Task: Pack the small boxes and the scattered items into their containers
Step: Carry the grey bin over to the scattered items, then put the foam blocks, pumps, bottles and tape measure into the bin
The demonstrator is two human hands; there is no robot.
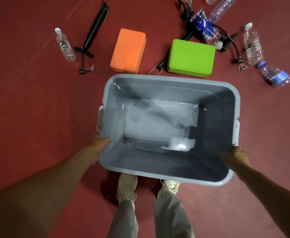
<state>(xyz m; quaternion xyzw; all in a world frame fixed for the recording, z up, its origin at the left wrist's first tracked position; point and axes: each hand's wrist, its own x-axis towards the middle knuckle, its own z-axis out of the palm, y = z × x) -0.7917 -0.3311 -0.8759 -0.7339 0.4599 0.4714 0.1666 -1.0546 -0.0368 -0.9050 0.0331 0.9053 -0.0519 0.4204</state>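
A large grey-blue plastic tub [173, 81] with nothing inside fills the middle of the view, held above the red floor. My left hand [100, 142] grips its left rim and my right hand [238, 157] grips its right rim. Beyond the tub an orange foam block [128, 50] and a green foam block [191, 57] lie on the floor. Clear plastic bottles are scattered around: one at the far left [65, 44], one at the right [252, 45], a blue-labelled one [205, 29] behind the green block, another [275, 74] at the far right.
A black hand pump [92, 31] lies left of the orange block, and another black pump with a hose [230, 40] sits behind the green block. More bottles [222, 8] lie at the top right. My shoes [127, 186] stand just under the tub's near edge.
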